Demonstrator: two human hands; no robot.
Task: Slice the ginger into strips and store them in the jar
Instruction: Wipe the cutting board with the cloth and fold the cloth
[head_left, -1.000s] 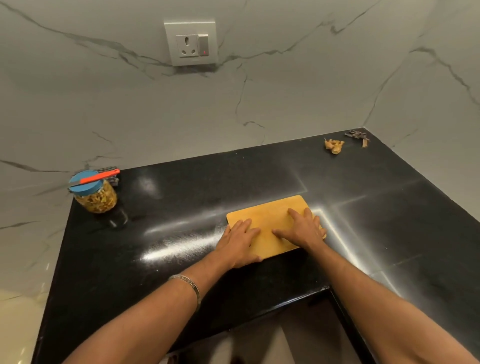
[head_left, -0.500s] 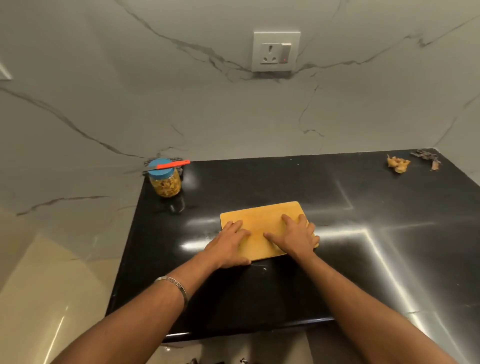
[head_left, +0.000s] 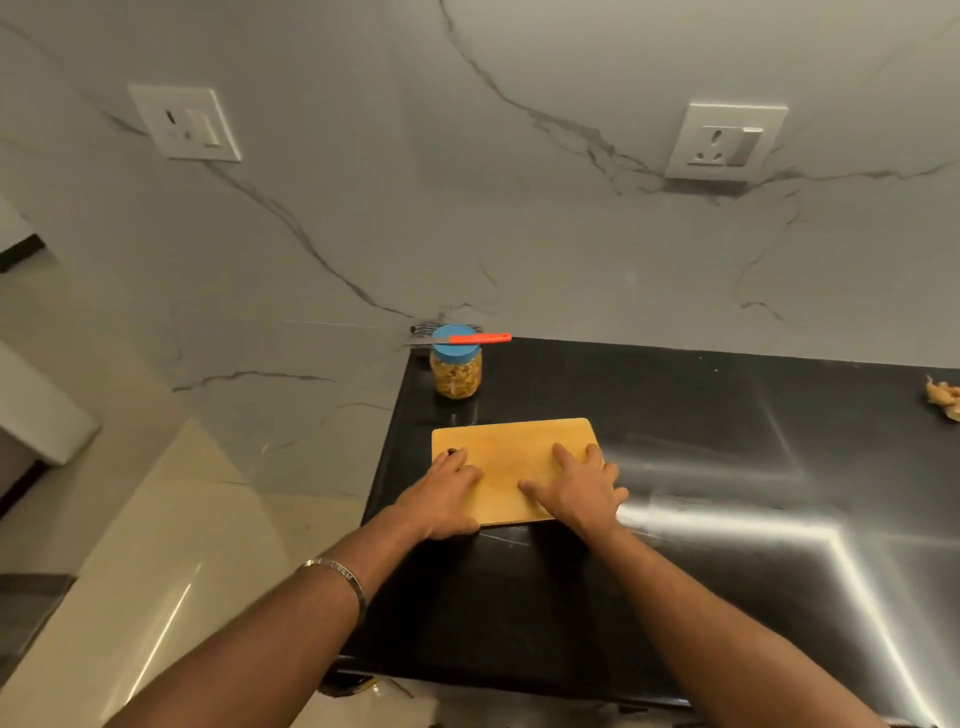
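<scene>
Both hands are flat on the cutting board (head_left: 511, 457) right now: left hand (head_left: 444, 496) pressed palm-down over its near left part, fingers straight and reaching toward the small hole at the board's left edge, grasping nothing; right hand (head_left: 582, 491) spread palm-down over the near right corner, fingers relaxed and splayed, gripping nothing either. A metal bracelet (head_left: 340, 574) circles the left wrist. That yellow board lies on the black countertop (head_left: 675, 571), close to the counter's left edge, and its surface between the hands is bare. Beyond it, near the back left corner, stands the jar (head_left: 456, 371), packed with pale yellow ginger strips, blue lid (head_left: 455, 347) on. Lying across that lid is the knife (head_left: 467, 339), orange handle pointing right, blade sticking out to the left over the counter's edge. Far off at the right border of the view, well apart from the board, sits a lump of ginger scraps (head_left: 944, 397). Two white wall sockets (head_left: 727, 141) are set in the marble-patterned wall (head_left: 415, 234) behind.
</scene>
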